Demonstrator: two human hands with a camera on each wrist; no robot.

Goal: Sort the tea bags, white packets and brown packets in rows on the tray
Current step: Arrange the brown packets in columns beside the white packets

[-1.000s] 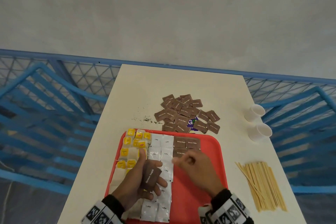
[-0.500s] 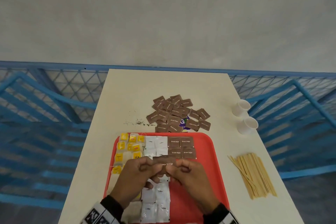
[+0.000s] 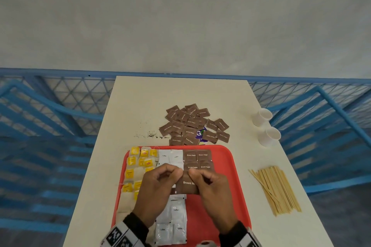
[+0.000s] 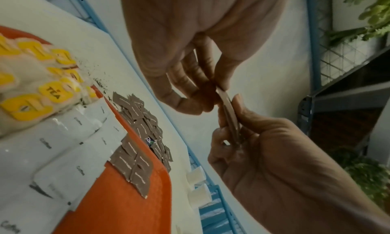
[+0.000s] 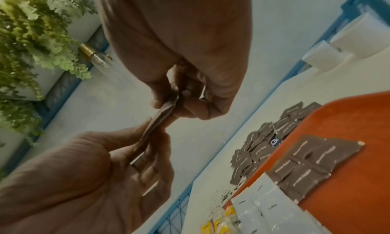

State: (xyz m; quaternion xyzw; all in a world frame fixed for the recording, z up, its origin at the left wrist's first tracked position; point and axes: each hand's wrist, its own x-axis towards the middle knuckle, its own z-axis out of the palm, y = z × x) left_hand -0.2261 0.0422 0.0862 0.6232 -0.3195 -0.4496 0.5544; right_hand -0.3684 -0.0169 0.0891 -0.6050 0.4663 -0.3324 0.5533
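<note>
Both hands hold brown sugar packets (image 3: 187, 185) upright above the red tray (image 3: 228, 176). My left hand (image 3: 176, 170) pinches their top left edge and my right hand (image 3: 193, 172) pinches the top right. The left wrist view shows them edge-on (image 4: 229, 115) as a thin stack between the two hands' fingers, and the right wrist view shows the same packets (image 5: 162, 119). On the tray, tea bags (image 3: 140, 161) fill the left column and white packets (image 3: 170, 157) the middle. Brown packets (image 3: 197, 159) lie at the top right of these. A loose pile of brown packets (image 3: 192, 124) lies beyond the tray.
Two white paper cups (image 3: 263, 116) (image 3: 270, 136) stand at the table's right edge. A bundle of wooden stirrers (image 3: 275, 188) lies right of the tray. Spilled tea grains (image 3: 150, 135) and a purple packet (image 3: 200, 133) are by the pile. Blue railing surrounds the table.
A second ago the packets lay in my left palm and my right hand hovered over the tray. Both hands have since come together and now pinch the packets by their top edge.
</note>
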